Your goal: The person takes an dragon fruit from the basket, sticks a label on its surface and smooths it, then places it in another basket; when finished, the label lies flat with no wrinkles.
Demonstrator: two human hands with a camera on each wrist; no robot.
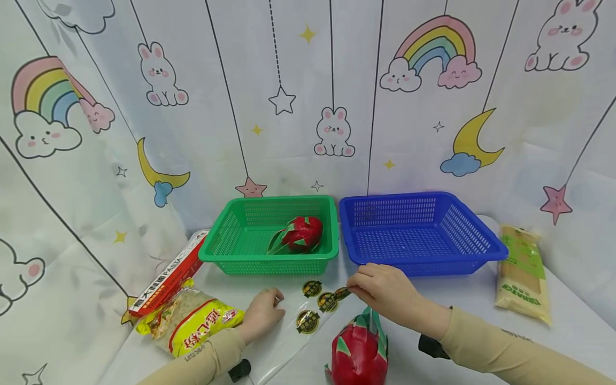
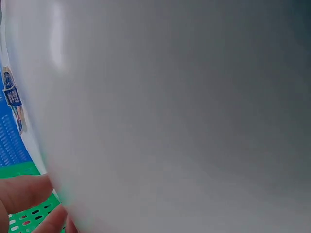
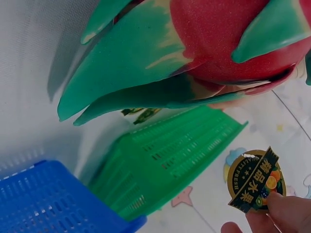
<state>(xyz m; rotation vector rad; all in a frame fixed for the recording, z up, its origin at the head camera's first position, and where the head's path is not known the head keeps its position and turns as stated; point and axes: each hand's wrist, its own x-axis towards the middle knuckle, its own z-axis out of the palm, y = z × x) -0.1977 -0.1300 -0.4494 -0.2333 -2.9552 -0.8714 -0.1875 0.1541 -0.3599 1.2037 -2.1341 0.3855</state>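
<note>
In my right hand (image 1: 385,294), finger and thumb pinch a round black-and-gold sticker (image 3: 255,180) printed with fruit. My left hand (image 1: 262,315) holds the edge of a clear sticker sheet (image 1: 284,350), with thumb and fingertips at its border in the left wrist view. Several round labels (image 1: 308,321) show on the sheet. Below the right hand stands a red dragon fruit (image 1: 361,350) with green leaf tips, its lower part cut off by the frame. Another dragon fruit (image 1: 305,233) lies inside the green basket (image 1: 269,266).
A blue basket (image 1: 423,266) stands right of the green one. At the left lie a red-and-white pasta box (image 1: 168,275) and a yellow noodle bag (image 1: 192,321). A green-and-tan packet (image 1: 522,272) lies at the far right. Behind the table hangs a patterned curtain (image 1: 298,64).
</note>
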